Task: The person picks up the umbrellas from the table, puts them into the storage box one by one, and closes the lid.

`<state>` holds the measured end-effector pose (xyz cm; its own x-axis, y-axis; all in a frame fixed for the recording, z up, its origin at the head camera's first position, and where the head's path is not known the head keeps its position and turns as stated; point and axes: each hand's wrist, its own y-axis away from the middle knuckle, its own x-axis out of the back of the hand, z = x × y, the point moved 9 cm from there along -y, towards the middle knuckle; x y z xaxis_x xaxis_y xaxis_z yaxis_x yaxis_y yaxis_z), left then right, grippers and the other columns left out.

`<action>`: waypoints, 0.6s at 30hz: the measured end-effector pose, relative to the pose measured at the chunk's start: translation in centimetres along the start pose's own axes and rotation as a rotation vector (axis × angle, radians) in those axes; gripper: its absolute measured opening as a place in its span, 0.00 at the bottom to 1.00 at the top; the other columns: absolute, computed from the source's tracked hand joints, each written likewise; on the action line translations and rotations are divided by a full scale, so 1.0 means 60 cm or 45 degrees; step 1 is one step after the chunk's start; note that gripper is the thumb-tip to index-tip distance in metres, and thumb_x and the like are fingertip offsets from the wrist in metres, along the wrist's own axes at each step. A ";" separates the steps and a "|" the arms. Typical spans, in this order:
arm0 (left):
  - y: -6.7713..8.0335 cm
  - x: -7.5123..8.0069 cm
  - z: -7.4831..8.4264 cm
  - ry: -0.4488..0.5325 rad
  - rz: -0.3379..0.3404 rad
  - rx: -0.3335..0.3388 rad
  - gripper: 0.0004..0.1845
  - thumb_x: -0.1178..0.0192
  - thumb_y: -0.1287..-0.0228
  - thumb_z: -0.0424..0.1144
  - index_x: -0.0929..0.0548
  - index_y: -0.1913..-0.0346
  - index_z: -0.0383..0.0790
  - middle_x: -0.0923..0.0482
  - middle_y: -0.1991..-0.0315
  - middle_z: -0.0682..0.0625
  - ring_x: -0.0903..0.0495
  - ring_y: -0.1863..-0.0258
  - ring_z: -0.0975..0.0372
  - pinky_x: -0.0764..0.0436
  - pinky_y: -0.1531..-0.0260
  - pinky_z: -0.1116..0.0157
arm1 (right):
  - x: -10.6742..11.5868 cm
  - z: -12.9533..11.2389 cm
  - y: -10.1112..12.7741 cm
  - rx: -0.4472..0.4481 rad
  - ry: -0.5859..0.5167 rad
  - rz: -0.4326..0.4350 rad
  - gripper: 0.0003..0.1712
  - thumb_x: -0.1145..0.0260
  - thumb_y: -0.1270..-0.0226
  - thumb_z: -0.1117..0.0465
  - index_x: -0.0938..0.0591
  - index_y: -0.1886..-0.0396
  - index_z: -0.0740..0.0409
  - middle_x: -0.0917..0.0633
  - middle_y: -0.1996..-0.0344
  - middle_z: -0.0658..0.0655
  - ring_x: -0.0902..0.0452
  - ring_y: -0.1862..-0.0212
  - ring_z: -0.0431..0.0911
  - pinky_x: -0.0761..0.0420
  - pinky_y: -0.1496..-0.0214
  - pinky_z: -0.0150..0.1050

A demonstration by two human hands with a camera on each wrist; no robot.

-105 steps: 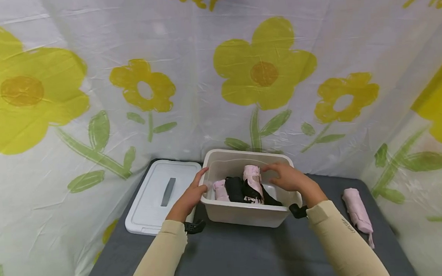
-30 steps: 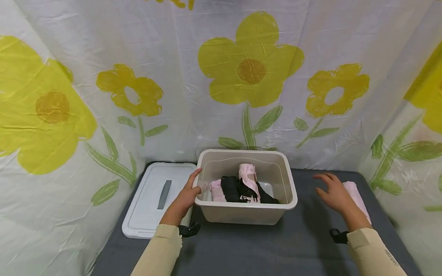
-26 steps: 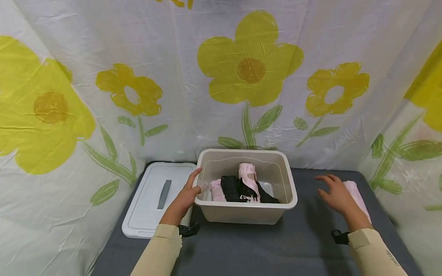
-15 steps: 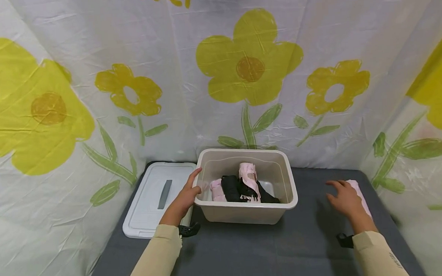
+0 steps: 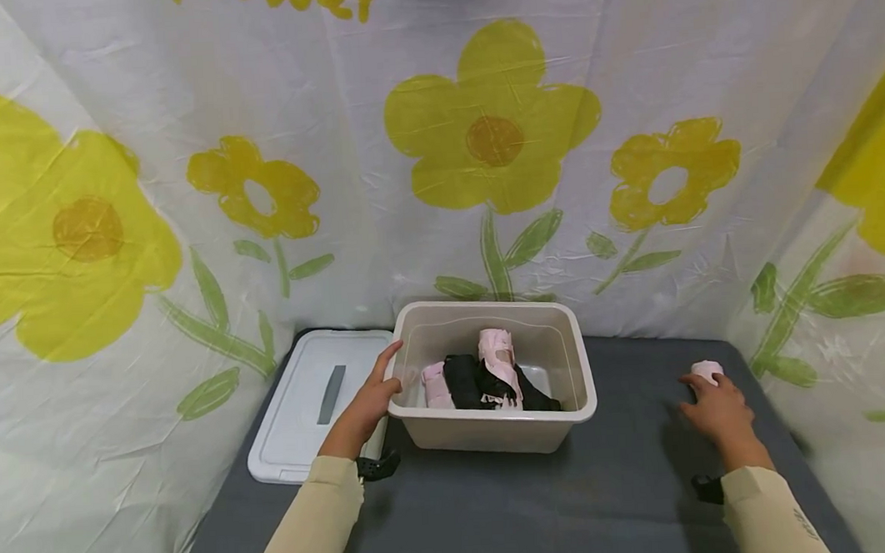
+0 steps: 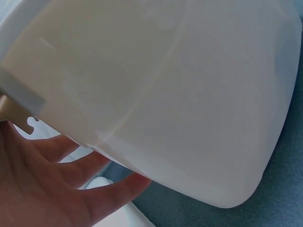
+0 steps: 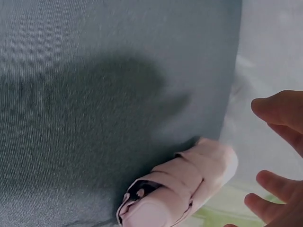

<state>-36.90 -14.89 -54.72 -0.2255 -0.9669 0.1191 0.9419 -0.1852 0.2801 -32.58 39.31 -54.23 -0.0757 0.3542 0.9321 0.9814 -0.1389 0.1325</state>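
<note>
Resting against the left outer wall of the beige rectangular plastic tub [image 5: 451,430], the left hand [image 5: 369,397] is seen with straight fingers laid flat on the plastic and the thumb up by the rim; nothing is gripped. From the left wrist view the relaxed fingers [image 6: 71,189] are shown spread under the curved corner of the tub. Inside the tub, just right of that hand, rolled pink cloth bundles [image 5: 498,357] and black cloth bundles [image 5: 466,380] are packed together. A white flat plastic lid with a grey handle strip [image 5: 306,400] is laid on the grey cloth-covered table [image 5: 545,505] just left of the left hand. Well to the right of the tub, the right hand [image 5: 720,412] is held open over a rolled pink fabric bundle [image 7: 189,184], whose end is seen just beyond the fingertips; in the right wrist view the fingers [image 7: 279,111] are loosely spread beside it, apart from it.
</note>
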 end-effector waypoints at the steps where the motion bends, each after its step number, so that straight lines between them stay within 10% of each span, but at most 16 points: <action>1: 0.003 0.000 0.002 0.001 0.001 0.011 0.44 0.57 0.43 0.28 0.51 0.24 0.64 0.59 0.23 0.40 0.46 0.30 0.40 0.36 0.40 0.36 | -0.001 0.005 -0.002 -0.012 -0.010 -0.015 0.32 0.42 0.38 0.55 0.32 0.35 0.61 0.49 0.35 0.85 0.49 0.39 0.85 0.39 0.53 0.78; 18: 0.033 -0.010 0.043 0.016 -0.027 -0.017 0.44 0.55 0.45 0.27 0.49 0.24 0.57 0.55 0.25 0.36 0.42 0.34 0.40 0.27 0.50 0.47 | -0.018 0.044 -0.012 -0.131 -0.117 -0.165 0.35 0.44 0.38 0.60 0.38 0.30 0.62 0.57 0.38 0.88 0.57 0.41 0.88 0.47 0.51 0.78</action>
<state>-35.53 -14.21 -51.81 -0.2425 -0.9649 0.1009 0.9401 -0.2080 0.2701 -32.74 41.46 -56.22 -0.1796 0.4576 0.8708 0.9409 -0.1783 0.2878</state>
